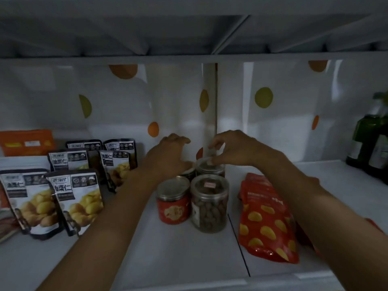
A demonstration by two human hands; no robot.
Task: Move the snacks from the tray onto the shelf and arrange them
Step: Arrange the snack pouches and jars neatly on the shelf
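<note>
Single head view, wide-angle; faces forward and slightly down into the shelf [189, 248] bay, close in; upper shelf underside [126, 34] fills the top; dotted back wall [283, 122] dead ahead; left hand [170, 154] and right hand [233, 150] mid-frame.

A dim, grey-white shelving unit filled the view. A white upright post [210, 101] stood at the middle of its back. On either side of the post hung a creased white sheet [283, 127] printed with scattered orange and olive-green dots. Above the post ran the underside of an upper board [126, 34], crossed by a slanting brace [231, 34]. Below the post lay the pale shelf [178, 248], where a dark seam [239, 244] ran toward the front. The light was low.
</note>
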